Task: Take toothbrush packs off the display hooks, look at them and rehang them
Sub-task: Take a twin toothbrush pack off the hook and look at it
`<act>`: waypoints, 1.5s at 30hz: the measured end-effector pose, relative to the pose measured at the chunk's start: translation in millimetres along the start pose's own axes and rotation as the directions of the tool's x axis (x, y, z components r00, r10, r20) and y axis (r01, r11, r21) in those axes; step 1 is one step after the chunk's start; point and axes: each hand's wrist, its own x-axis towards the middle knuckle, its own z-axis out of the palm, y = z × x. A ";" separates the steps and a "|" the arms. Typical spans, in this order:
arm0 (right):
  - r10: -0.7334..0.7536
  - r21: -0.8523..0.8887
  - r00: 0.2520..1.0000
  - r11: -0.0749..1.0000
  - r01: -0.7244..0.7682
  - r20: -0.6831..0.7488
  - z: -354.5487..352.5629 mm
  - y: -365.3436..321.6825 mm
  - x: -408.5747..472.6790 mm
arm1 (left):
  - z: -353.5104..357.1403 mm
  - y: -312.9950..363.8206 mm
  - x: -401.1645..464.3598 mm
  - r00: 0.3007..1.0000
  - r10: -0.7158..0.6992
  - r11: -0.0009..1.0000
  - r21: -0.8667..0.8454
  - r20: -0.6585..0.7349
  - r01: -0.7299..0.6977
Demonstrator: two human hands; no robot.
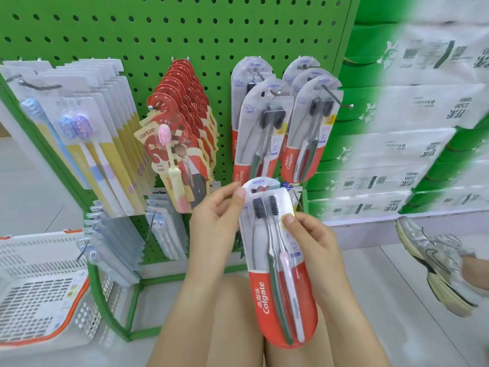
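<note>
a pack (275, 263) is held off the hooks, below the pegboard (164, 30).
it is pinched by the left hand (215, 221) at 11 o'clock and the right hand (315, 247) at 3 o'clock; 2 brushes are shown inside.

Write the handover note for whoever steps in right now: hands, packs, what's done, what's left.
Left hand: pinches the top of the Colgate pack near its hang hole.
Right hand: grips the pack's right edge, thumb on the front.
Pack is off the hooks, held upright in front of the green pegboard, being looked at.
More Colgate packs hang on two hooks above; red packs hang to their left.
Left: rehang this pack, then go on to others.
</note>
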 end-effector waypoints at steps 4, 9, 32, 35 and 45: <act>-0.023 -0.091 0.996 0.996 0.015 -0.082 -6.8 5.2 -0.2 | -0.7 -18.3 -1.6 0.998 0.011 0.994 0.113 -0.068 -0.003; -0.108 -0.259 0.992 0.962 0.087 -0.069 -7.3 9.5 -1.9 | 8.8 -12.4 -10.8 1.000 -0.021 0.945 0.326 -0.017 0.025; -0.218 -0.295 0.973 0.937 0.186 -0.078 -6.3 4.1 -17.0 | 24.7 -14.9 -20.3 0.998 -0.037 0.966 0.256 0.045 0.024; -0.172 -0.112 0.964 0.982 0.152 -0.204 -9.4 -0.8 -13.0 | 26.9 -17.4 -21.8 0.988 -0.050 0.971 0.239 0.147 0.013; 0.071 0.117 0.928 0.993 -0.029 -0.366 -20.6 4.0 -1.6 | 43.1 -24.7 -31.5 0.959 0.020 0.971 0.221 0.284 -0.086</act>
